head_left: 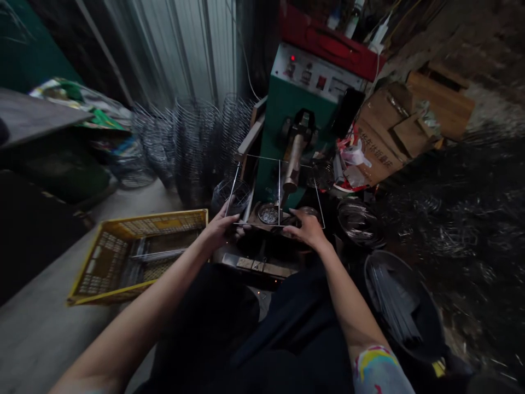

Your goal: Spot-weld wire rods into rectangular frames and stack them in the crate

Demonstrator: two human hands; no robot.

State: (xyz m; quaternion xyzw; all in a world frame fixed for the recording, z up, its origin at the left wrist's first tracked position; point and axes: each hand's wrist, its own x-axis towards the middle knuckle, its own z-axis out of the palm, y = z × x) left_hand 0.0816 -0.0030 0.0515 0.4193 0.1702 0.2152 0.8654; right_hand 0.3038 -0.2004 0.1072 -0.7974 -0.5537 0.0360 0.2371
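Observation:
A thin rectangular wire frame with one bar across its middle is held up in front of a green spot welder. My left hand is closed on the frame's near left corner. Thumb and fingers of my right hand pinch the near wire, right of the middle bar. The welder's copper-coloured upper electrode arm points down toward me, close beside the middle bar. Below the frame, a round dish holds small shiny metal pieces. Whether the electrode touches the wire cannot be made out.
A yellow plastic crate with metal rods stands at left. Stacks of coiled wire racks line the metal wall. At right are a dark basin of rods, coiled wire rings and a cardboard box. Tiny sparks glow below my hands.

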